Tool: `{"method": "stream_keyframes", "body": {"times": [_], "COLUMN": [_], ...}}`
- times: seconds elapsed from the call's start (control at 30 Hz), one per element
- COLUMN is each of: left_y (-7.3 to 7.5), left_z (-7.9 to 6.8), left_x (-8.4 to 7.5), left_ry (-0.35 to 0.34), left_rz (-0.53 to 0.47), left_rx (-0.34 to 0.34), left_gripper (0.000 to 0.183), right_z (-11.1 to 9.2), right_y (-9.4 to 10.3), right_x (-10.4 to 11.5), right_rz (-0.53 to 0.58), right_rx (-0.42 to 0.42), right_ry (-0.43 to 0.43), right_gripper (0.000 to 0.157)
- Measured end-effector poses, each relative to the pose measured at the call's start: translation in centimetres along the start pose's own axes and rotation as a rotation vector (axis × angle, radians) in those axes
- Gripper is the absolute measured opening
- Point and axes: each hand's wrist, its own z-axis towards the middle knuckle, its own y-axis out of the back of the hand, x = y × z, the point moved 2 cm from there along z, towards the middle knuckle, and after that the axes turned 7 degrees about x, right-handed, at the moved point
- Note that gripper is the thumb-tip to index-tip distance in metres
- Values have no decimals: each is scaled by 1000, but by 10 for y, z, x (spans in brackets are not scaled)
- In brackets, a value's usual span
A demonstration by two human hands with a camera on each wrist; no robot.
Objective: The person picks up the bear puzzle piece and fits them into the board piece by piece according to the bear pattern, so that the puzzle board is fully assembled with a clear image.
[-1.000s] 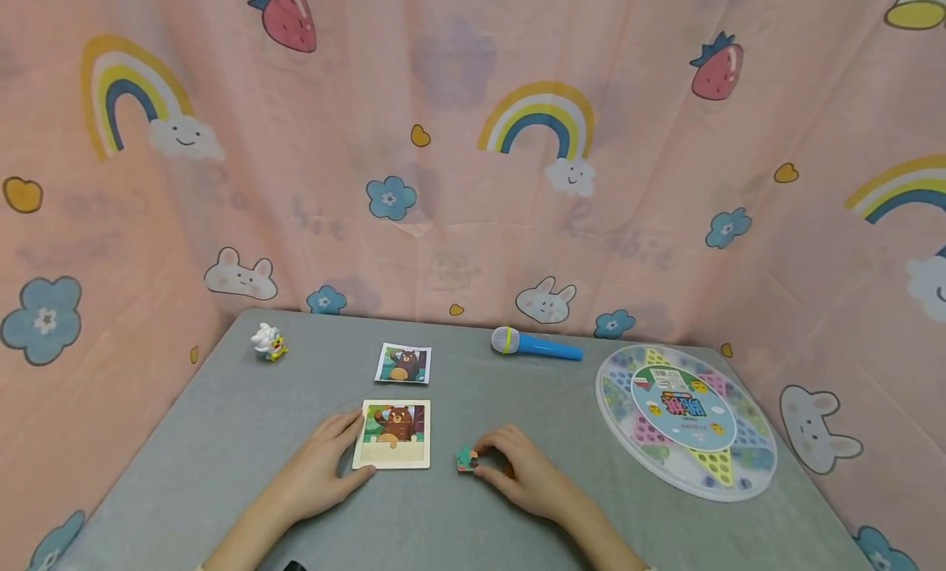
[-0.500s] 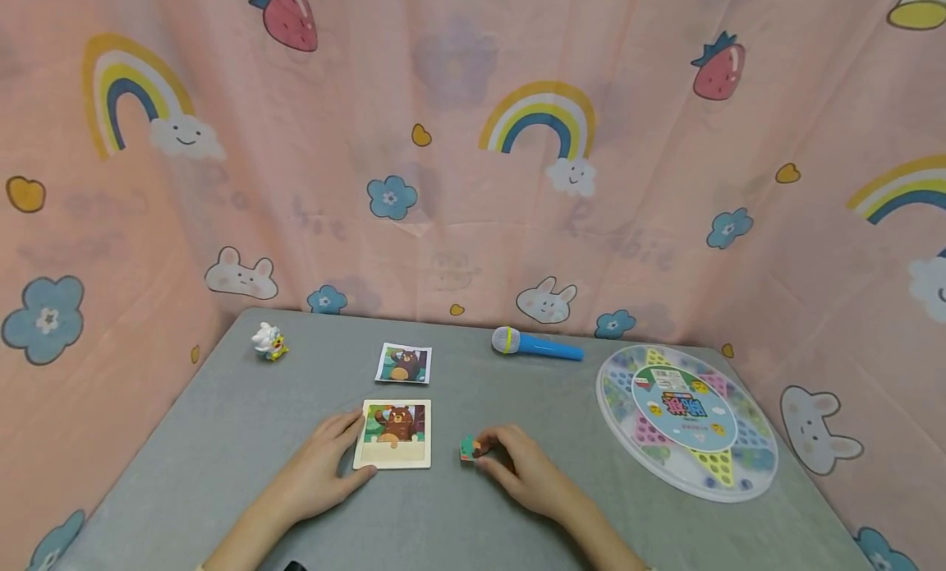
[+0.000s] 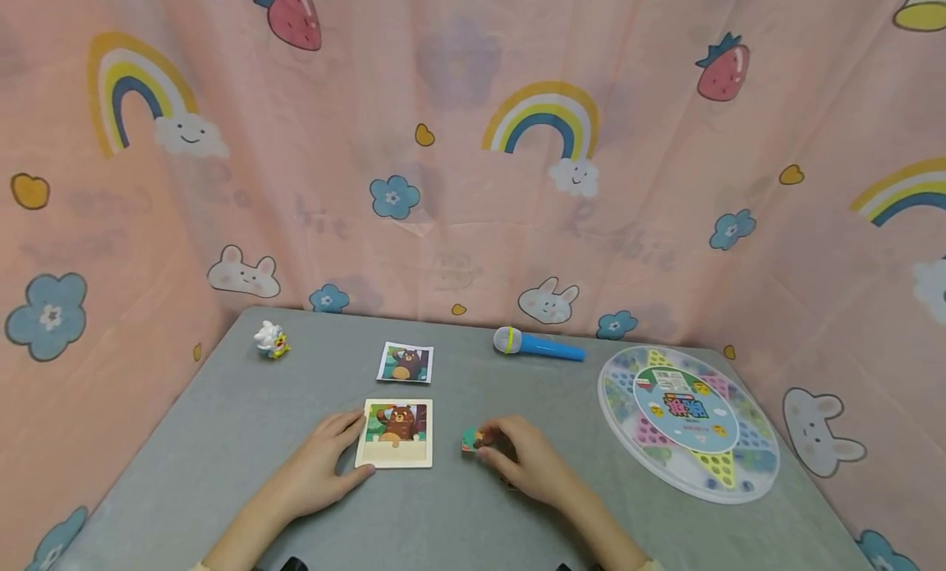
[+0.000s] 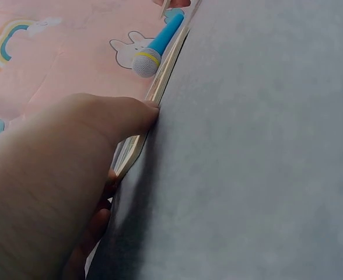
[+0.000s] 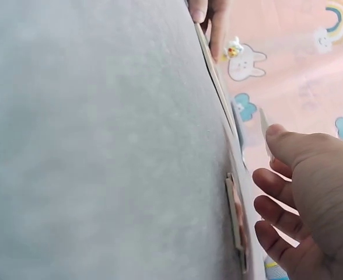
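Note:
In the head view, my left hand (image 3: 325, 460) lies at the left side of a wooden puzzle board (image 3: 393, 456), thumb at its lower left corner and fingers along its left edge. The board's upper part shows a bear picture; its lower part is bare wood. My right hand (image 3: 528, 458), to the right of the board, pinches a small green and brown puzzle piece (image 3: 470, 440) between thumb and fingertips, above the table. In the right wrist view this piece (image 5: 265, 131) is seen edge-on, and flat puzzle pieces (image 5: 235, 216) lie on the table below the hand.
A bear picture card (image 3: 406, 363) lies behind the board. Farther back are a blue toy microphone (image 3: 547, 347) and a small white and yellow figurine (image 3: 272, 340). A round Chinese checkers board (image 3: 624, 439) is at the right. A pink patterned curtain (image 3: 458, 250) hangs behind the table.
The right hand has lifted the puzzle piece slightly, away from me and to the right, and the piece's tilt has changed. My left hand and the puzzle board stay in place.

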Motion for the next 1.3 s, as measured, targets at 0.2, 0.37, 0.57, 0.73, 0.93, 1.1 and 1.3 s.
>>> {"method": "stream_keyframes", "body": {"times": [0.2,0.37,0.57,0.73,0.93,1.1,1.3], "left_y": [1,1,2,1,-1,0,0], "left_z": [-1,-1,-2,-1,-2,-3,-4], "left_x": [-2,-5,-5,-4,-2,-2,-2], "left_ry": [0,2,8,-6,-34,-60,-76], "left_rz": [12,14,6,15,25,25,17], "left_rx": [-11,-12,-10,-27,-53,-74,-77], "left_gripper": [76,77,77,76,75,74,73], "right_z": [14,28,47,62,76,85,87], "right_y": [1,0,-4,-12,-23,-31,-46], "right_x": [9,17,28,40,55,69,79], "right_rz": [-31,-65,-60,-46,-13,7,76], "right_rx": [0,-13,5,13,52,61,69], "right_ry": [-45,-28,-33,-26,-7,33,87], "right_gripper": [22,22,23,25,22,21,23]}}
